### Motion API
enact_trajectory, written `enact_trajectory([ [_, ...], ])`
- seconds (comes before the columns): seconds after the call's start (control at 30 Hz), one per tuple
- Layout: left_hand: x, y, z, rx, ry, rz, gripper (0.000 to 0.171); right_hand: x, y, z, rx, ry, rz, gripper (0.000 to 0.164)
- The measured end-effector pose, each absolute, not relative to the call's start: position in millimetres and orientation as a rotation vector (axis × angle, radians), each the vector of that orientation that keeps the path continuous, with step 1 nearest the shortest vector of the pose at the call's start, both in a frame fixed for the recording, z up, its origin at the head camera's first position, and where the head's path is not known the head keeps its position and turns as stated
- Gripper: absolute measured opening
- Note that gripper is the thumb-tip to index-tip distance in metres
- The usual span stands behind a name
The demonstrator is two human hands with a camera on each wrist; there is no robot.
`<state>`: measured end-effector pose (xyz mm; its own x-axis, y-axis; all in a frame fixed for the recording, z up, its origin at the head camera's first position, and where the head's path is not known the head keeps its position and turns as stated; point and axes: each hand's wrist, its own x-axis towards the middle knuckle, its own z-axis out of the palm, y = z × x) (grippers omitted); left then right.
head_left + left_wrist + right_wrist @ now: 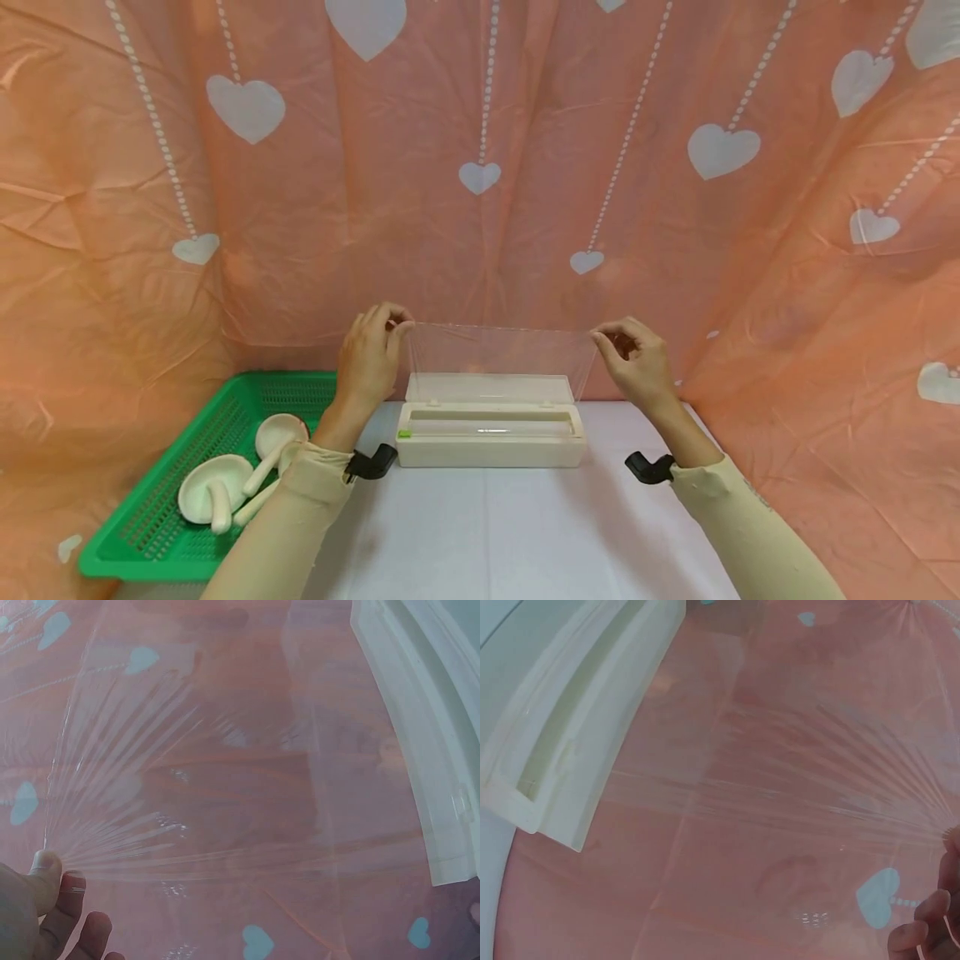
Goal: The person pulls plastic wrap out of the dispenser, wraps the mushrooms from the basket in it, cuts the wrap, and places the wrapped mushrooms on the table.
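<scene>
A clear sheet of plastic wrap (pixel 498 350) stretches up from a white wrap dispenser box (pixel 491 452) on the table. My left hand (pixel 369 354) pinches its upper left corner between thumb and forefinger, and creases fan out from that grip in the left wrist view. At the upper right corner, my right hand (pixel 636 360) pinches the film in the same way; in the right wrist view only its fingertips (pixel 911 934) show at the edge. The dispenser's lid (pixel 489 388) stands raised behind the roll (pixel 491 427). Both hands are held above the box, one to each side.
A green basket (pixel 112 542) stands at the left, partly behind the left forearm. White ladles (pixel 217 487) lie in it. The table (pixel 487 533) has a white cover. An orange curtain with white hearts (pixel 420 208) encloses the back and sides.
</scene>
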<state>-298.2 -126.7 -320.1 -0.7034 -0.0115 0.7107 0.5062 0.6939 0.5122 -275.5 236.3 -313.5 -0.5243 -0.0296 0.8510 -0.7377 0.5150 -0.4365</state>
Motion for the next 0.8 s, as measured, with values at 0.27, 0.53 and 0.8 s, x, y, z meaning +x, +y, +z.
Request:
enact_trajectory([
  [0.27,-296,-124,-314,-0.371,-2.166,-0.957,0.017,-272,238,-307,0.626,-1.901,1.042,0.007],
  [0.53,-292,-126,-321,-0.498,-2.068,-1.090,0.012,-267,239,-307,0.648,-1.899,1.040,0.008],
  [0.8,-280,-131,-332,-0.624,-2.022,-1.228,0.010,-260,249,-321,0.775,-1.898,1.092,0.008],
])
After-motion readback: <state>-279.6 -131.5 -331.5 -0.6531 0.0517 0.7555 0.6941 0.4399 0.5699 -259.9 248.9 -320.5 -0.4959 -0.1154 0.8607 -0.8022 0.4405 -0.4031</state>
